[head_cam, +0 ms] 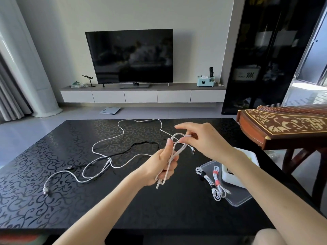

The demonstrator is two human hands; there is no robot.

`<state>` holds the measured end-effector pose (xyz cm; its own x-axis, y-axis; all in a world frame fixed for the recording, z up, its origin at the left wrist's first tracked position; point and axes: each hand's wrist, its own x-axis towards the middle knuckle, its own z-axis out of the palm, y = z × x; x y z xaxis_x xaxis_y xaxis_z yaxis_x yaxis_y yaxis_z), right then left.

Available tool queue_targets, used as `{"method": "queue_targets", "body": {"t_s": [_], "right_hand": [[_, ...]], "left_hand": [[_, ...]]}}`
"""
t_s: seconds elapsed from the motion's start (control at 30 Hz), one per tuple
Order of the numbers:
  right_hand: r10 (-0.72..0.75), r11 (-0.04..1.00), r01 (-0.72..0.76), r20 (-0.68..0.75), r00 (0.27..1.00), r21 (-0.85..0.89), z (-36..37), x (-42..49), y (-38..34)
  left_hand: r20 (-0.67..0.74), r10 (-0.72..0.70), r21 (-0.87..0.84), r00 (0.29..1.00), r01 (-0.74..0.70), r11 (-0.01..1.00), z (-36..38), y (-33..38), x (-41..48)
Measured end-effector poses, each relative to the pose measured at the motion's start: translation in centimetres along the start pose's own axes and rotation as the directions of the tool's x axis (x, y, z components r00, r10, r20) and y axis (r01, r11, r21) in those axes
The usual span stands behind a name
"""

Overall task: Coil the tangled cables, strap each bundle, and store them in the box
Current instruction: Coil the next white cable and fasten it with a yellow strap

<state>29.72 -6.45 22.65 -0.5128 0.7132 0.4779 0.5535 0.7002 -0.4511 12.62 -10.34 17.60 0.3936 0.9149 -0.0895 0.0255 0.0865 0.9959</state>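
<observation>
- Sprawling over the black patterned surface (44,156) — loose white cables (92,149).
- Around a white cable coil (182,150) the left grip (162,167) clamps; the right grip (207,140) pinches its end.
- Beyond — a television (129,55).

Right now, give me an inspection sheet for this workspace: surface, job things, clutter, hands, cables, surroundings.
Surface: black patterned table, glossy.
Job's things: black-strapped bundle and red-strapped bundle lie on a clear tray; white box beside it, partly behind the right forearm.
Clutter: nothing seen.
Hands: left hand grips a half-coiled white cable; right hand pinches its upper loop.
Cables: loose white cable tangled with a black cable on the table.
Surroundings: television, zither on a stand, dark cabinet.
</observation>
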Motion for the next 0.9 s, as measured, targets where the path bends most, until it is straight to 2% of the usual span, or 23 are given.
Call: {"method": "queue_targets", "body": {"t_s": [0.07,0.2,0.27,0.33,0.37,0.43,0.53,0.67,0.8,0.9], "right_hand": [[0.030,1.000,-0.030,0.016,0.999,-0.003,0.1,-0.1,0.3],[0.067,0.998,-0.068,0.071,0.995,0.008,-0.1,-0.1,0.7],[0.075,0.989,-0.059,0.122,0.990,-0.136,-0.4,0.0,0.8],[-0.023,0.894,0.082,0.136,0.990,-0.441,-0.6,-0.2,0.7],[-0.126,0.819,0.179,0.134,0.983,-0.544,-0.5,-0.6,0.7],[-0.296,0.690,0.342,0.183,0.938,-0.637,0.2,-1.8,0.1],[-0.370,0.565,0.495,0.333,0.867,-0.660,1.0,-2.9,-0.2],[-0.447,0.538,0.550,0.338,0.829,-0.639,1.3,-3.5,0.6],[-0.401,0.505,0.527,0.355,0.844,-0.683,2.6,-4.4,0.9],[-0.420,0.481,0.500,0.311,0.853,-0.721,2.9,-4.7,1.0]], "left_hand": [[0.024,0.003,0.001,1.000,-0.003,1.000,-0.1,0.2,-0.1],[0.073,0.004,0.184,0.997,-0.017,0.983,0.0,0.4,-0.2],[0.076,-0.026,0.232,0.997,0.008,0.973,0.2,0.5,-0.3],[0.078,-0.036,0.265,0.996,0.014,0.964,0.2,0.6,-0.4],[0.078,-0.041,0.274,0.996,0.018,0.961,0.2,0.7,-0.4],[0.081,-0.045,0.287,0.996,0.020,0.958,0.1,0.9,-0.4],[0.077,-0.058,0.357,0.995,0.027,0.934,0.2,1.3,-0.2],[0.176,-0.135,0.381,0.975,0.059,0.923,-0.3,1.2,-0.5],[0.247,-0.189,0.281,0.950,0.116,0.952,-0.6,0.9,-0.6],[0.339,-0.181,0.159,0.923,0.134,0.978,-0.6,1.1,-0.7]]}}
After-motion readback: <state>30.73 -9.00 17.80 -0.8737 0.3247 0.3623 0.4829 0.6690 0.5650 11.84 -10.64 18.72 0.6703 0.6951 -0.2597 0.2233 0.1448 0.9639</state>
